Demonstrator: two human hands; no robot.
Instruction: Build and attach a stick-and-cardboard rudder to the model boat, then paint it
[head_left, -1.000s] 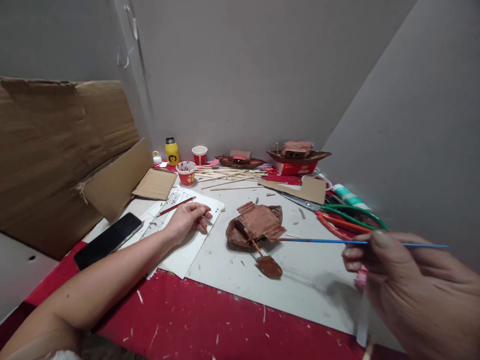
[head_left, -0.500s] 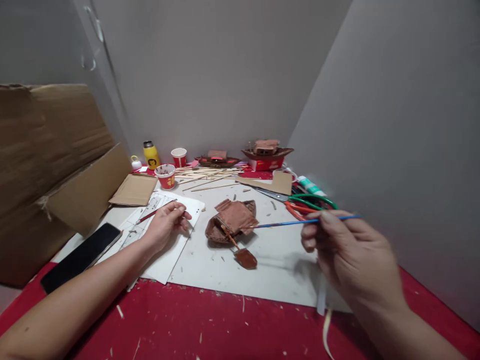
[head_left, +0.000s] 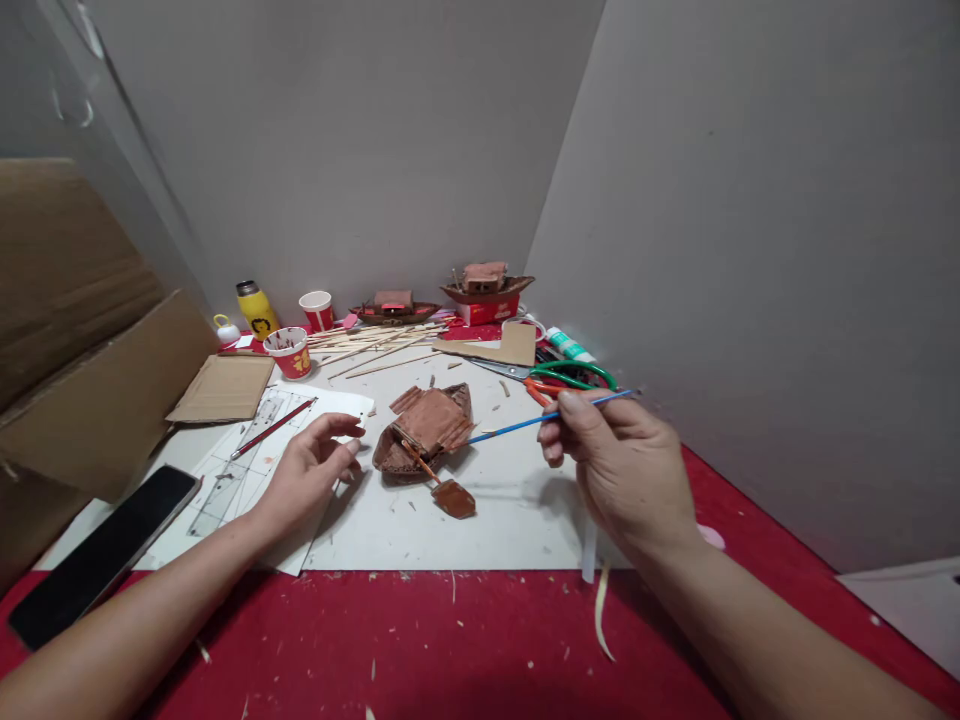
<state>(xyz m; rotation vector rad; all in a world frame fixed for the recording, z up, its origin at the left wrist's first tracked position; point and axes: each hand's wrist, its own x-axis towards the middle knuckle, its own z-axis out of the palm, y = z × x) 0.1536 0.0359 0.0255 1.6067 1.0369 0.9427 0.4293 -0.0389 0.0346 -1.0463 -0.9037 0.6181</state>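
A small brown model boat (head_left: 424, 430) with a reddish-brown roof lies on a pale board (head_left: 420, 540) in front of me. From its near side a brown paddle (head_left: 453, 498) sticks out onto the board. My right hand (head_left: 622, 455) pinches a thin blue paintbrush (head_left: 517, 428), whose tip reaches the right side of the boat. My left hand (head_left: 319, 465) hovers left of the boat, fingers apart and nothing in them. Beneath it are paper sheets with line drawings (head_left: 240, 470) and a dark red pencil (head_left: 274, 430).
Green- and orange-handled scissors (head_left: 574, 375) and an L-shaped cardboard piece (head_left: 521, 345) lie behind. Wooden sticks (head_left: 382, 345), a paint-stained cup (head_left: 289, 355), a yellow bottle (head_left: 256, 312) and two finished-looking boats (head_left: 487, 283) stand farther back. A phone (head_left: 105, 555) and cardboard box (head_left: 90, 390) are left.
The view has turned right, so things sit farther left. My left hand has moved closer to the boat with its fingers more extended. The paintbrush is still in my right hand.
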